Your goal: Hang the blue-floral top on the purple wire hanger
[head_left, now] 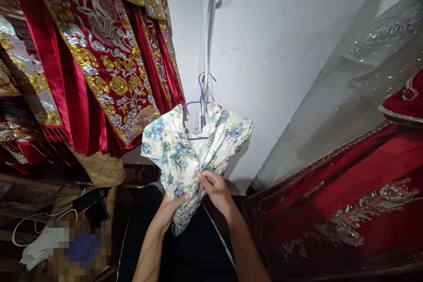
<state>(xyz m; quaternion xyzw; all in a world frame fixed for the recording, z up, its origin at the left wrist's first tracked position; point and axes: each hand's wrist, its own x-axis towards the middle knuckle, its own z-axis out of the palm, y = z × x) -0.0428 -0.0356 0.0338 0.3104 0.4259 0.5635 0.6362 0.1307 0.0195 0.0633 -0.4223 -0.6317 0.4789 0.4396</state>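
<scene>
A short-sleeved white blouse with blue and green flowers [180,150] hangs on a thin purple hanger [200,93] in front of me. Its hem drops over my lap. My right hand [213,187] pinches the fabric at the front, just below the V-shaped neckline. Lower on the left side of the garment, my left hand [172,209] holds the cloth with the thumb on top; its other fingers are hidden behind the fabric. The hanger's hook sits by a narrow white strip [206,22] running down the wall.
Red costumes with gold and silver embroidery [112,61] hang at the left. Another red beaded garment [363,194] stands at the right, near a translucent sparkly cover [330,92]. A wooden stool [112,198] at lower left bears a dark phone-like object [97,213] and a white cable [23,220].
</scene>
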